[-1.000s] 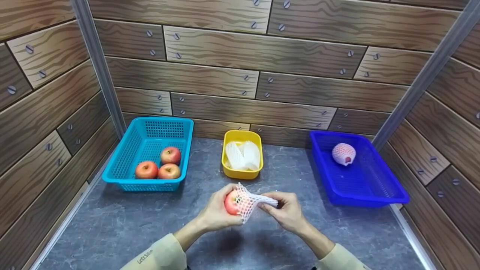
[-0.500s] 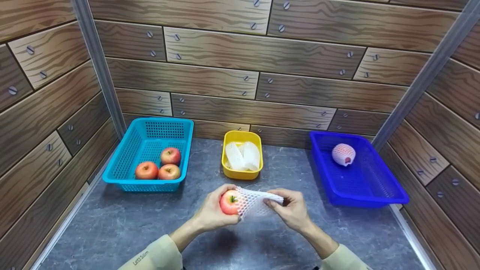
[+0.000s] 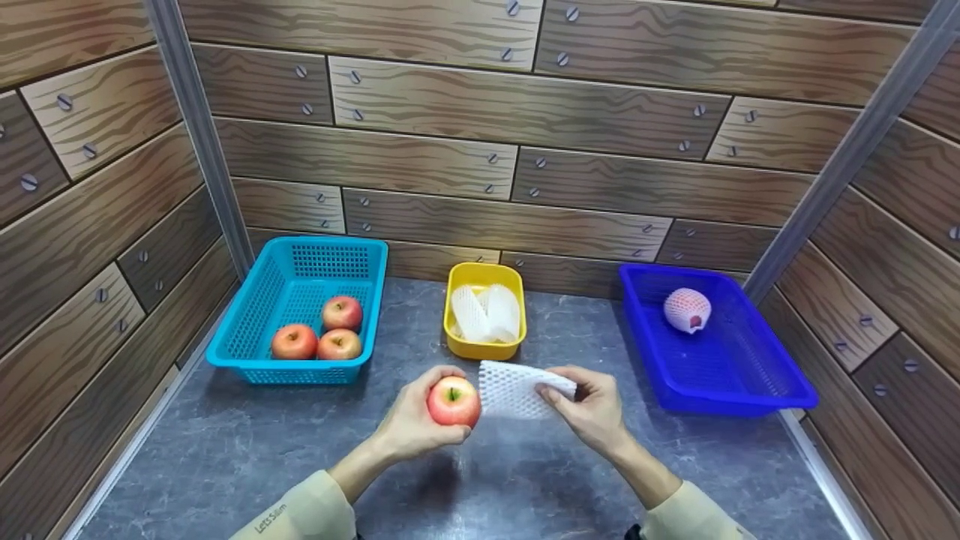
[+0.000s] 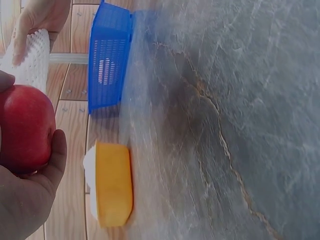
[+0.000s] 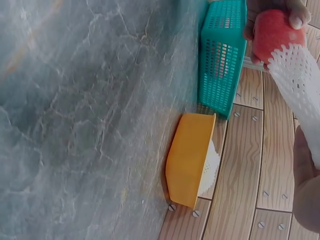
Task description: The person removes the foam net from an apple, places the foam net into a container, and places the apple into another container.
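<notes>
In the head view my left hand [image 3: 412, 420] grips a red apple [image 3: 454, 401], its stem facing up, above the grey table. My right hand [image 3: 592, 409] pinches a white foam net sleeve [image 3: 514, 388] at its right end, between thumb and fingers. The sleeve's wide left edge lies right beside the apple, which is bare. Seen from the right wrist, the scalloped edge of the foam net [image 5: 300, 75] overlaps the lower side of the apple [image 5: 275, 35]. From the left wrist, fingers wrap around the apple [image 4: 27, 127] with the net just behind it.
A teal basket [image 3: 255, 300] with three apples [image 3: 341, 311] stands at the left. Behind the hands, a yellow bin [image 3: 484, 350] holds white foam nets [image 3: 502, 311]. On the right, a blue basket [image 3: 720, 375] contains one net-covered apple [image 3: 687, 309]. Wood-patterned walls enclose the table.
The foam net was stretched partly over the apple; it has come off and flattened out. My right hand has moved slightly right with the net, my left hand slightly left with the apple.
</notes>
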Demonstrator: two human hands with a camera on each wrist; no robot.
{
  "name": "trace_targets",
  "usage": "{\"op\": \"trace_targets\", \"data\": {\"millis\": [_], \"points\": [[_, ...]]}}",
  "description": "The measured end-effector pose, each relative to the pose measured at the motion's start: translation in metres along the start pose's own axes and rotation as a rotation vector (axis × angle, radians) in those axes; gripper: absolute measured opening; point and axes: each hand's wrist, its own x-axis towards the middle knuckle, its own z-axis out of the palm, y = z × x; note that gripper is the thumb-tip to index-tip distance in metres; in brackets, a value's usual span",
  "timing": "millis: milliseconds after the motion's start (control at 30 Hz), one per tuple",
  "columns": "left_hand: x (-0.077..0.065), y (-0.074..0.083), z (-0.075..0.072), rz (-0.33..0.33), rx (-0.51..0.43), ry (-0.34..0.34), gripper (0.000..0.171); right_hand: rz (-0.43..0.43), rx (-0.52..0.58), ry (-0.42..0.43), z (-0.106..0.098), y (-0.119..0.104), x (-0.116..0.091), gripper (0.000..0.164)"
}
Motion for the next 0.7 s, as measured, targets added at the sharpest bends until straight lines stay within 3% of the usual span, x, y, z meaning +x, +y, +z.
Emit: {"op": "trace_targets", "data": {"millis": [367,700], "points": [[-0.002,-0.002,-0.01,-0.021,-0.011,0.005,0.068,0.04,-0.173,0.131,-0.001,0.012,0.021,0.02],[-0.004,-0.004,-0.015,-0.026,-0.001,0.027,0.068,0.027,-0.327,0.209,0.006,0.031,0.042,0.021]]}}
